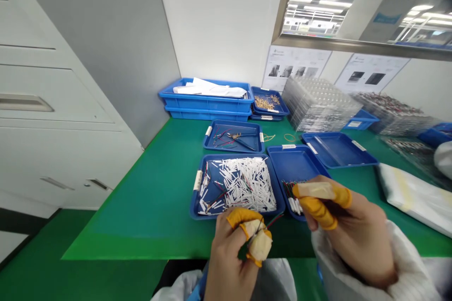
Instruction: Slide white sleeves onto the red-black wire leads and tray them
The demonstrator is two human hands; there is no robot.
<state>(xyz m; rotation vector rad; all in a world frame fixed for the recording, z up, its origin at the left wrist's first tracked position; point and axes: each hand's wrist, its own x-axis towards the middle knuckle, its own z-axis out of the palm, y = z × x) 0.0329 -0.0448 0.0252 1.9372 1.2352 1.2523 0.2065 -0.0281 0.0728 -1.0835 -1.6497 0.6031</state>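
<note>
Left hand [229, 258] pinching a thin wire [273, 220], liable to slip if its grip slackens; right hand [348, 230] pressing its grip together above bundled wires [291, 195] in a blue tray [296, 162].

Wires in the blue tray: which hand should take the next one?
Right hand: its yellow finger cots sit beside those wires, while the left hand pinches a wire.
</note>
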